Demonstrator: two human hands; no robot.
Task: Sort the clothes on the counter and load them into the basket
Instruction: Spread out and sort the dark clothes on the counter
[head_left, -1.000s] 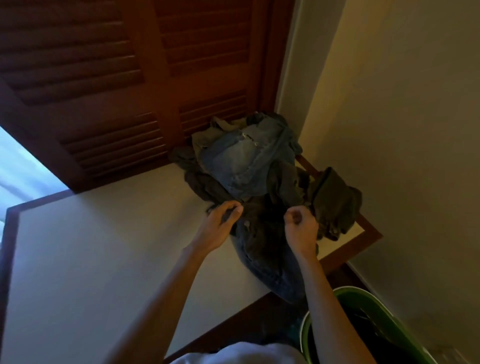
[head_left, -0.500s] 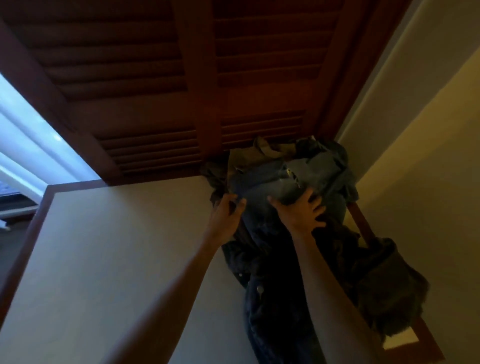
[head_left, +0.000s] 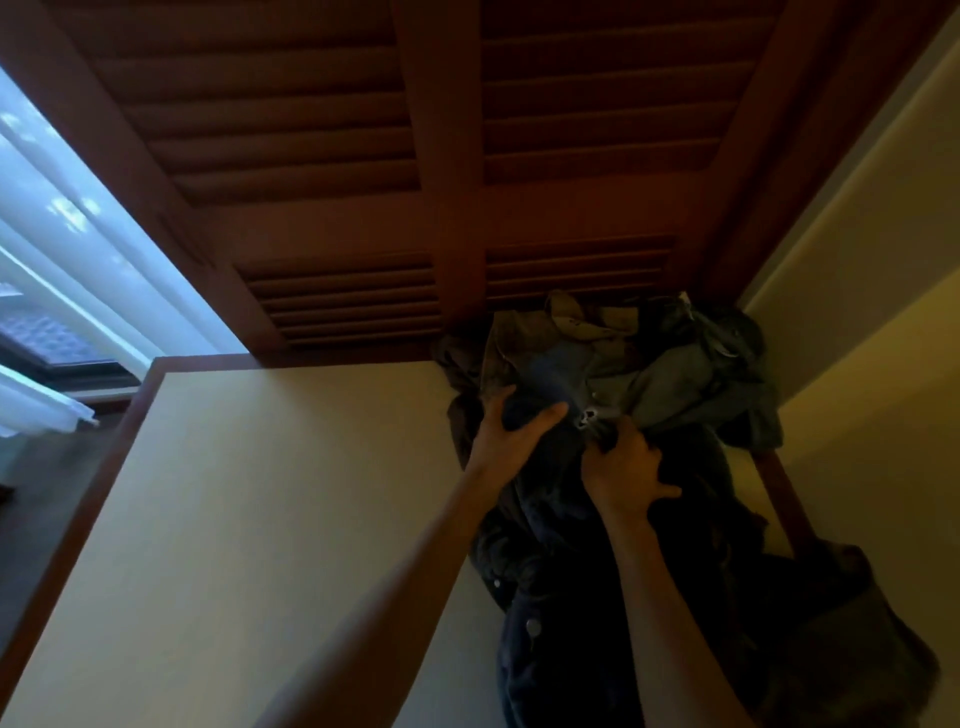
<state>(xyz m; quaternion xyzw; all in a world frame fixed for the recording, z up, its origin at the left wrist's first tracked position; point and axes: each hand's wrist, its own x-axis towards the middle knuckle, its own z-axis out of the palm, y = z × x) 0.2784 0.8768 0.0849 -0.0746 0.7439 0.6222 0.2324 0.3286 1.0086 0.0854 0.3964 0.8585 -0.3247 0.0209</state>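
Observation:
A pile of dark clothes lies in the counter's far right corner: faded blue jeans (head_left: 670, 379) on top, an olive garment (head_left: 524, 332) behind, and a dark denim piece (head_left: 566, 649) trailing toward me. My left hand (head_left: 511, 434) grips a fold of the jeans near the waist, thumb curled over the cloth. Just to its right, my right hand (head_left: 626, 467) clutches the same jeans next to the metal button (head_left: 589, 415). The basket is out of view.
The pale counter (head_left: 270, 519) has a dark wooden rim. Brown louvred doors (head_left: 363, 208) stand right behind the pile. A cream wall (head_left: 872, 364) closes the right side, and a bright window (head_left: 57, 260) is at the left.
The view has tilted up and closer, so the green basket has dropped out of sight. Both hands went from the dark front garment up to the jeans and closed on them.

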